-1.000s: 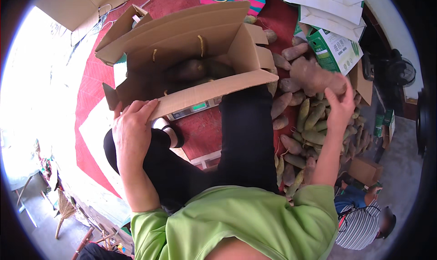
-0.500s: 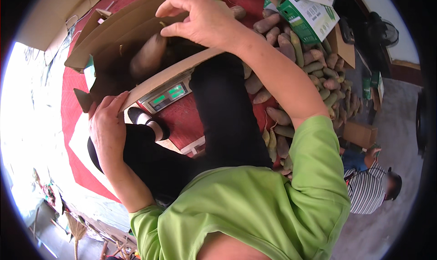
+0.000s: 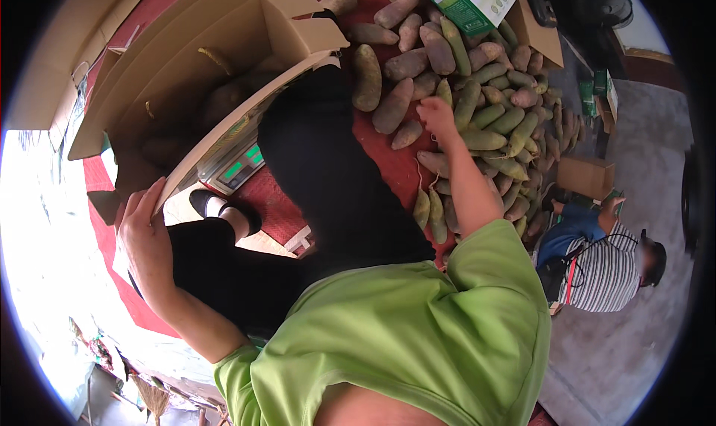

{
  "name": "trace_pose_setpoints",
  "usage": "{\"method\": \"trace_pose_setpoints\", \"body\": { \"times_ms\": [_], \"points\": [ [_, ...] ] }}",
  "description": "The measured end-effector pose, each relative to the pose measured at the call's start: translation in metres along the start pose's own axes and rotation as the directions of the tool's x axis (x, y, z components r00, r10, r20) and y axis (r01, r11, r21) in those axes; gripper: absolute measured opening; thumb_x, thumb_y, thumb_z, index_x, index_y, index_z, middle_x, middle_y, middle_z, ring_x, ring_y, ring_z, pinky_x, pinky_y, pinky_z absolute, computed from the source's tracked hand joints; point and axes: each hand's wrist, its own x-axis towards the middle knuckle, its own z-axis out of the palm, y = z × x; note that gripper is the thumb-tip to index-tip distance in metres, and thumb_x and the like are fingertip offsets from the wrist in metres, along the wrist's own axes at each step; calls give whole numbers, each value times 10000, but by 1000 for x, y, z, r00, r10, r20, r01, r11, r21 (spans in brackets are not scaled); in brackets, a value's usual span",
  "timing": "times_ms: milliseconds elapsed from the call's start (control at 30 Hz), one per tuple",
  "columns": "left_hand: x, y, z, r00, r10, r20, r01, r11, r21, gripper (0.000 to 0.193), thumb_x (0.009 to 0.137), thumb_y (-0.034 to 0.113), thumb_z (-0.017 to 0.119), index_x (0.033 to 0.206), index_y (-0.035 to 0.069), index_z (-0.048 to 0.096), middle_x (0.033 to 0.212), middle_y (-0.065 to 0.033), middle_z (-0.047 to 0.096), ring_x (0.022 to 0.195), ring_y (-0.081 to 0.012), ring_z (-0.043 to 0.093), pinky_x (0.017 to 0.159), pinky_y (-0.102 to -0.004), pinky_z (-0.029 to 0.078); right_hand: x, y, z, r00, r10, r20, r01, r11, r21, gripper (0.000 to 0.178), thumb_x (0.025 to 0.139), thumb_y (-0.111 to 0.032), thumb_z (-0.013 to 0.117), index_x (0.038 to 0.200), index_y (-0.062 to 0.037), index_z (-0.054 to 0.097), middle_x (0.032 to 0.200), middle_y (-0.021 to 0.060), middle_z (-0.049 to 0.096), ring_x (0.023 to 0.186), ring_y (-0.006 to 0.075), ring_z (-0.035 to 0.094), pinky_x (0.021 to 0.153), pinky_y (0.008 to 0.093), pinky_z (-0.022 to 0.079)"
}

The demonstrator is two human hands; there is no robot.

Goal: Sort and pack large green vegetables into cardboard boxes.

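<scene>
A large open cardboard box stands at the upper left, with dim, elongated radishes inside, partly in shadow. My left hand grips the box's near left corner, its fingers hooked over the rim. Beneath the near wall of the box shows a digital scale with a lit green display. My right hand is over the left part of a big heap of green and reddish-brown radishes. Its fingers are loosely bent and a little apart, with no radish visible in them. A green radish lies just beyond its fingertips.
A green and white carton stands behind the heap. Loose radishes lie on the red mat beside my leg. At the right, a person in a striped shirt is near a small cardboard box. A broom is at the lower left.
My right hand has swung from above the box to the radish heap on the right. My left hand stays on the box corner. The whole view has shifted, showing more of the box's inside.
</scene>
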Motion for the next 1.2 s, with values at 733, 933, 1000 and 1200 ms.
{"method": "trace_pose_setpoints", "body": {
  "times_ms": [733,933,1000,1200],
  "points": [
    [-4,-7,-2,998,-63,24,65,992,-110,511,673,-153,484,1108,35,674,983,-128,645,956,-284,593,908,-377,428,40,167,83,933,275,-230,-341,879,-332,856,635,-212,801,1364,-117,362,1075,175,624,763,279,659,493,369,558],
    [3,18,-8,985,-166,40,168,985,-35,420,701,-113,528,1049,55,691,958,-97,667,942,-274,610,978,-408,390,38,159,75,962,190,-197,-250,903,-350,806,542,-185,826,1248,-107,446,1106,157,617,956,301,626,771,387,524],
    [-1,9,-9,997,-71,-5,71,997,-26,386,717,-100,557,1035,68,698,953,-83,670,909,-271,625,1020,-434,377,30,145,80,971,190,-144,-227,923,-310,811,534,-132,817,1254,-100,445,1140,152,606,1096,306,585,947,384,471],
    [1,10,-9,995,-100,-22,99,995,-16,390,719,-98,568,1028,99,702,942,-70,664,899,-281,639,1043,-477,372,-16,122,64,992,123,-7,-123,990,-63,790,543,-15,783,1263,-71,462,1157,121,575,1077,254,570,915,352,470]
  ]
}}
